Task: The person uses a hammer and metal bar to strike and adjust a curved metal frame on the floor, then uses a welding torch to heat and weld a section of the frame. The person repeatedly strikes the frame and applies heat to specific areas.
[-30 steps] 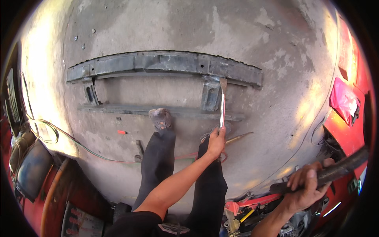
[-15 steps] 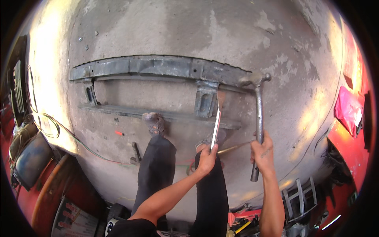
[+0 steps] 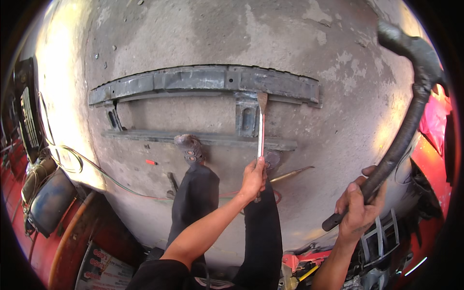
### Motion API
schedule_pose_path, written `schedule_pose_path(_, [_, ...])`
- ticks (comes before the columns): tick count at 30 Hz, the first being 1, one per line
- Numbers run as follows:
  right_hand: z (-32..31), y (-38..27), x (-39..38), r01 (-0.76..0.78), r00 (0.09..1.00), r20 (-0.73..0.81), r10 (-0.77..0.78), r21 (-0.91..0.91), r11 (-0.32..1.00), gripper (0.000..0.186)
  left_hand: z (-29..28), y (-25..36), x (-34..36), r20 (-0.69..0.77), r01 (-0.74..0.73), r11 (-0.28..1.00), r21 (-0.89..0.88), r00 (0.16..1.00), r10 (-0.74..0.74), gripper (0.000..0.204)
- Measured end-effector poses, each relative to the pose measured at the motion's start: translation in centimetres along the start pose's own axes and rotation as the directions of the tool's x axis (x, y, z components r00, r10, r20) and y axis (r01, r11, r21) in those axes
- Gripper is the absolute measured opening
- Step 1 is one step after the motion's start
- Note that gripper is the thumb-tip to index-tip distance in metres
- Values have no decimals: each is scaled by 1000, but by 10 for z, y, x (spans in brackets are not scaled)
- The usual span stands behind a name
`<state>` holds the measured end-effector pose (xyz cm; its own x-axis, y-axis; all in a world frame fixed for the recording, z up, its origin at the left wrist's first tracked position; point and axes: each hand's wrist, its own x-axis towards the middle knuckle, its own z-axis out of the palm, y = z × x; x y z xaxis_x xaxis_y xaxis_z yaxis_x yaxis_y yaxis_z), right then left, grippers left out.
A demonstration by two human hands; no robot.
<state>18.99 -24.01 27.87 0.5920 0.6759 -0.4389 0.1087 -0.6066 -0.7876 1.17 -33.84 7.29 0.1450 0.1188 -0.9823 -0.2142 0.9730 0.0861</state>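
Observation:
My left hand (image 3: pixel 253 179) is closed around a long steel chisel (image 3: pixel 261 126), its flat blade against the top of the right bracket (image 3: pixel 245 113) where it joins the long grey metal beam (image 3: pixel 183 79). My right hand (image 3: pixel 357 208) grips the handle of a hammer (image 3: pixel 406 130), raised at the right with its head at the frame's upper right, large and close to the camera. The beam lies on the concrete floor with a lower rail (image 3: pixel 121 135) parallel to it. My left shoe (image 3: pixel 189 147) rests at the lower rail's near edge, partly over it.
Hoses (image 3: pixel 111 176) cross the floor from coiled cables (image 3: pixel 67 159) at left. A pry bar (image 3: pixel 292 174), a small red piece (image 3: pixel 151 162) and a dark tool (image 3: pixel 171 186) lie nearby. Red car panels (image 3: pixel 437 169), a pink bag (image 3: pixel 435 123) and piled parts (image 3: pixel 374 237) line the right.
The hammer was upright near the chisel half a second ago and is now lifted up and right, closer to the camera. The chisel has shifted slightly left, its blade back at the bracket's top.

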Motion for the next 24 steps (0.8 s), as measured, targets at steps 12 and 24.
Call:
schedule_pose_path(12, [67, 81, 20, 233, 970, 110, -215, -192, 953, 22, 2, 8, 1, 37, 43, 996, -77, 999, -40, 39])
schedule_pose_path(24, [46, 14, -4, -88, 985, 137, 107, -138, 987, 28, -21, 3, -8, 21, -51, 998, -47, 998, 52, 41])
